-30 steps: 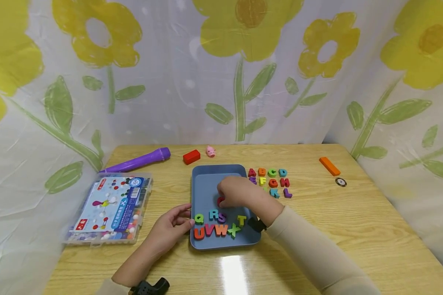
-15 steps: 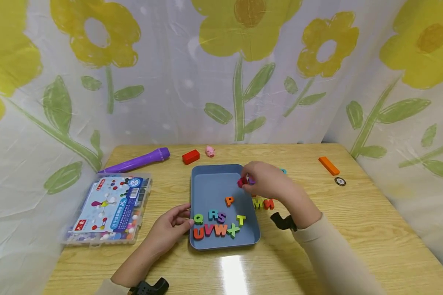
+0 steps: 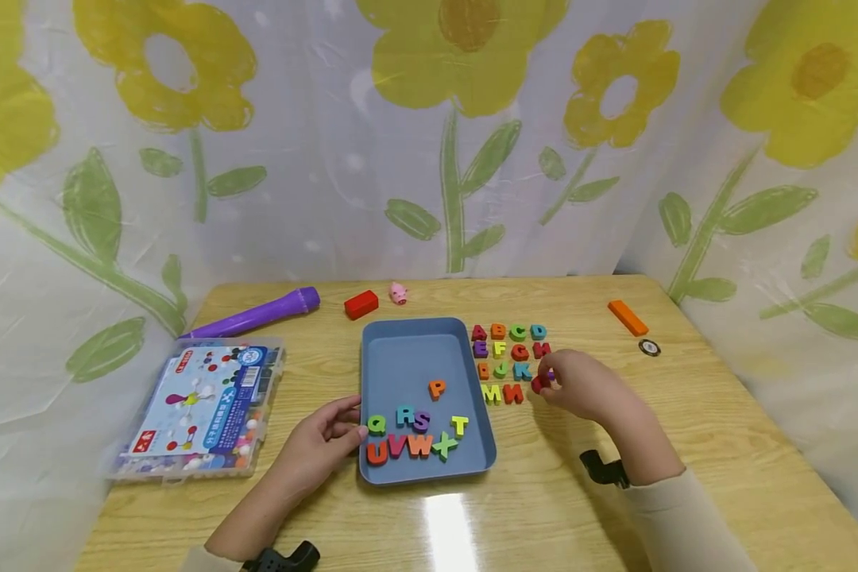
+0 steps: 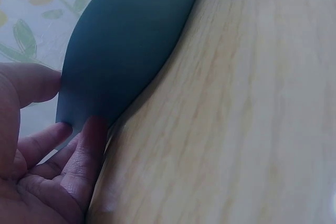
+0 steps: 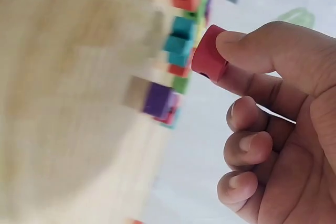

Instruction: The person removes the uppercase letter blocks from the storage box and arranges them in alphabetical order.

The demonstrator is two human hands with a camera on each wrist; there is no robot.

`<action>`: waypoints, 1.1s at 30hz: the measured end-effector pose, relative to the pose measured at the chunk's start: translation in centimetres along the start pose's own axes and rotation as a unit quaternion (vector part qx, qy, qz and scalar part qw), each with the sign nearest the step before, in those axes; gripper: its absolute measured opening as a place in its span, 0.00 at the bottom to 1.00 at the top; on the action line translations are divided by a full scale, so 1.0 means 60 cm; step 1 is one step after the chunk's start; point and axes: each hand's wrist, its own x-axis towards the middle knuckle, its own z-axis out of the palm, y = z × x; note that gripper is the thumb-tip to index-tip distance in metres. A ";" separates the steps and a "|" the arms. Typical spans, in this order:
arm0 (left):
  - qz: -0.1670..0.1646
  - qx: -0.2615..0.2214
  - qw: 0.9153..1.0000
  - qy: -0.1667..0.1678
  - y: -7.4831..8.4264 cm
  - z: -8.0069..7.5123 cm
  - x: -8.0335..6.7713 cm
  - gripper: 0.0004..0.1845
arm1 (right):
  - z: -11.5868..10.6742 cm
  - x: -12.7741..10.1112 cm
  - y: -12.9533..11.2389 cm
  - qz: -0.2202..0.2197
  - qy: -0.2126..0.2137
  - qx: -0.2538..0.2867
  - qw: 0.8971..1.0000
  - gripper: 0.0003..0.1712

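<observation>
My right hand [image 3: 552, 383] pinches a small red letter block [image 3: 540, 384] between thumb and forefinger, just right of the yellow M and red N [image 3: 512, 393] on the table. In the right wrist view the red block [image 5: 209, 53] hangs above the rows of letters [image 5: 178, 35]. Sorted letters [image 3: 509, 350] lie in rows right of the blue tray [image 3: 407, 353]. My left hand [image 3: 336, 433] holds the tray's left wall near its front corner; its fingers [image 4: 84, 150] touch the tray wall [image 4: 126, 40]. In the tray lie an orange P [image 3: 437, 388] and several more letters [image 3: 415, 433].
A clear plastic box with a printed card [image 3: 200, 405] lies at the left. A purple marker [image 3: 253, 316], a red block [image 3: 361, 303] and a pink pig toy [image 3: 398, 293] sit behind the tray. An orange bar [image 3: 627, 317] and a small round disc [image 3: 649, 347] lie far right.
My right hand lifted the red letter out of the tray and carried it right and down, to the end of the M, N row. The left hand has stayed on the tray.
</observation>
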 end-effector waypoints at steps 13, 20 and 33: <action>0.015 -0.007 1.000 -0.008 -0.004 -0.002 -0.001 0.32 | 0.038 0.004 0.011 -0.009 -0.001 -0.006 1.000 0.07; 0.007 -0.013 1.000 -0.002 -0.002 -0.001 0.000 0.31 | 0.014 0.002 -0.013 -0.012 0.010 -0.013 1.000 0.17; 0.007 -0.011 1.000 0.001 -0.002 -0.001 0.000 0.31 | -0.018 0.075 -0.171 -0.108 0.008 -0.060 0.992 0.18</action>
